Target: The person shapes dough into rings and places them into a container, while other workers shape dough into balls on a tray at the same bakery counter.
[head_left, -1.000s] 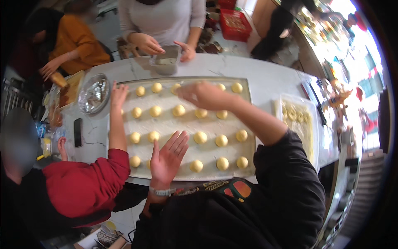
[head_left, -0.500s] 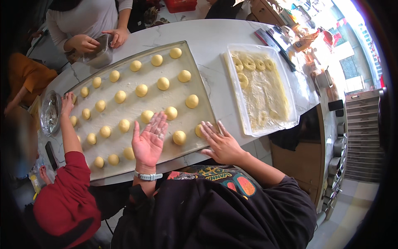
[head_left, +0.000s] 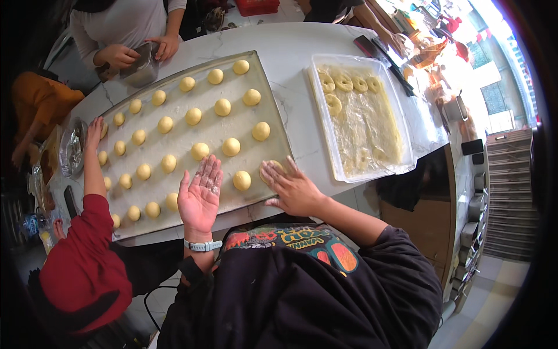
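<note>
A large metal tray (head_left: 180,138) holds rows of round, pale yellow dough balls (head_left: 231,146). Palm up and dusted with flour, my left hand (head_left: 199,200) is held open above the tray's near edge with nothing in it. My right hand (head_left: 295,189) lies palm down at the tray's near right corner, its fingers stretched out over a dough ball (head_left: 274,163). They hide most of that ball; how flat it is I cannot tell. A light-coloured wristwatch (head_left: 202,245) sits on my left wrist.
Right of the tray, a white plastic container (head_left: 337,168) holds several ring-shaped dough pieces. A co-worker in red (head_left: 87,262) reaches to the tray's left edge. Across the table, another person holds a clear container (head_left: 142,67). A third person's arm (head_left: 378,26) reaches in at the far right.
The view has shifted a little. My right hand now covers more of the corner dough ball. My left hand stays palm up. An arm has come in at the far right.
</note>
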A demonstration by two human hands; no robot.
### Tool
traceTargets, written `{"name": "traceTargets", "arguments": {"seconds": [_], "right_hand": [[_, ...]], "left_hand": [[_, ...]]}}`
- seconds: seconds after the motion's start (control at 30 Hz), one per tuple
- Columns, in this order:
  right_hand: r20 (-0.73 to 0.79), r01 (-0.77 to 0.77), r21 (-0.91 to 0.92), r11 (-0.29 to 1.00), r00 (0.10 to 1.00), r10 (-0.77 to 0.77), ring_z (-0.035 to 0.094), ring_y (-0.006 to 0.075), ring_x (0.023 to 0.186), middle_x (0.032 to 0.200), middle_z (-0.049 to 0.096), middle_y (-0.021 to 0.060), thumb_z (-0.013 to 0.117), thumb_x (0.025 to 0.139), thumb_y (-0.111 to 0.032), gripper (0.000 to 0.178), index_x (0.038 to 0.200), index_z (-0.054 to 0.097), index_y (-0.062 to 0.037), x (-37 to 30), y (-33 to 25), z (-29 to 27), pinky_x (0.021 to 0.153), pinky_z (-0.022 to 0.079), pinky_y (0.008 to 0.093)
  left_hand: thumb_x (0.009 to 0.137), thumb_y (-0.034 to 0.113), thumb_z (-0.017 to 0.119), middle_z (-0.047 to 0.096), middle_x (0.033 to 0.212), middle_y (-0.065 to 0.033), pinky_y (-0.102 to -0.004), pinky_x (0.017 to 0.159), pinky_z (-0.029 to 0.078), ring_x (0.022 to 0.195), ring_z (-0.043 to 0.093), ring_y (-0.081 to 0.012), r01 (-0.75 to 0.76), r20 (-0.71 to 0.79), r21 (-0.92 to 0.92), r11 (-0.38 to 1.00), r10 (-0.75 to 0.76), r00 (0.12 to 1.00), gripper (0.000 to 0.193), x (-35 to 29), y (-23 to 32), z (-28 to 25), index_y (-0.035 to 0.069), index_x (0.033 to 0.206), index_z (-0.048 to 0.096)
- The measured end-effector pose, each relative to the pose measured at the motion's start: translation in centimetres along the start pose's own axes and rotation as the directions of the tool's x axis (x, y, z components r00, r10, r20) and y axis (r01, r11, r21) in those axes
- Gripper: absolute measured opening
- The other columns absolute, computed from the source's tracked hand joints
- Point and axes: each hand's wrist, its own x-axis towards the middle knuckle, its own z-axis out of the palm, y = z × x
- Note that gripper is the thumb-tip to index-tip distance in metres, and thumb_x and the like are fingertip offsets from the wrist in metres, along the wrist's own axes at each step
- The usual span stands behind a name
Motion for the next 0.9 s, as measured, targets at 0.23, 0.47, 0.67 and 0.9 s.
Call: {"name": "traceTargets", "arguments": {"seconds": [0.23,0.47,0.67,0.9], "right_hand": [[-0.165,-0.058,0.100,0.993,0.984,0.074,0.035,0.0228,0.128,0.132,0.043,0.0110,0.047,0.087,-0.033,0.048,0.124,0.045,-0.0030,0.4,2.0,-1.2,0.110,0.014,0.0460],[-0.279,-0.098,0.173,0.980,0.950,0.144,0.048,0.0237,0.102,0.100,0.053,0.0049,0.057,0.077,-0.016,0.019,0.094,0.064,-0.0138,0.0,2.4,-2.1,0.096,0.031,0.0422],[-0.189,-0.114,0.064,0.991,0.974,0.125,0.042,0.0212,0.110,0.110,0.049,0.0043,0.059,0.074,-0.018,0.024,0.098,0.063,-0.0159,0.4,2.4,-2.1,0.096,0.028,0.0441],[-0.131,-0.060,-0.098,0.993,0.990,0.047,0.037,0.0226,0.115,0.117,0.044,0.0049,0.060,0.078,-0.024,0.025,0.100,0.059,-0.0124,0.7,1.7,-1.7,0.095,0.026,0.0454]], "left_hand": [[0.095,0.026,0.036,0.038,0.135,-0.0186,-0.0391,0.108,0.030,0.129,0.034,-0.0276,-0.032,-0.017,-0.025,0.999,0.032,0.999,0.049,-0.8,-0.4,-0.4,-0.006,0.132,0.031],[0.095,0.025,0.036,0.040,0.134,-0.0190,-0.0396,0.107,0.031,0.127,0.036,-0.0283,-0.028,-0.019,-0.049,0.998,0.027,0.999,0.047,-1.5,-1.1,-2.0,-0.006,0.130,0.034],[0.095,0.025,0.037,0.043,0.131,-0.0191,-0.0400,0.106,0.032,0.126,0.038,-0.0288,-0.026,-0.011,-0.045,0.999,0.025,1.000,0.045,-1.5,-1.4,-2.0,-0.005,0.128,0.037],[0.094,0.027,0.041,0.059,0.106,-0.0153,-0.0372,0.095,0.043,0.104,0.055,-0.0258,0.005,-0.061,0.453,0.892,0.026,0.998,0.040,-1.7,-2.9,-1.8,-0.006,0.115,0.050]]}}
